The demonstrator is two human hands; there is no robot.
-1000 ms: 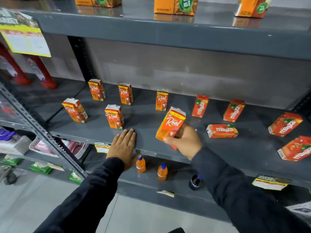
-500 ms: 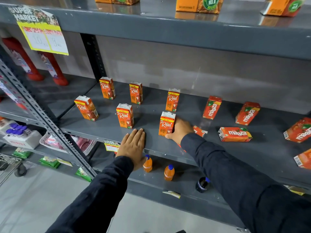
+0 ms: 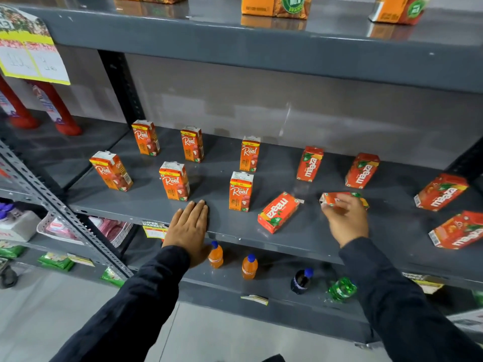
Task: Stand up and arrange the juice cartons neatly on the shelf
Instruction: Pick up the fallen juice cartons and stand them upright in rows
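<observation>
Six Real juice cartons (image 3: 241, 191) stand upright in two rows at centre-left of the grey shelf (image 3: 308, 239), with Maaza cartons (image 3: 279, 212) standing or lying toward the right. The left hand (image 3: 188, 226) lies flat, fingers spread, on the shelf's front edge. At centre-right, the right hand (image 3: 346, 218) curls its fingers around a toppled Maaza carton (image 3: 329, 199), though blur hides whether the grip is closed.
</observation>
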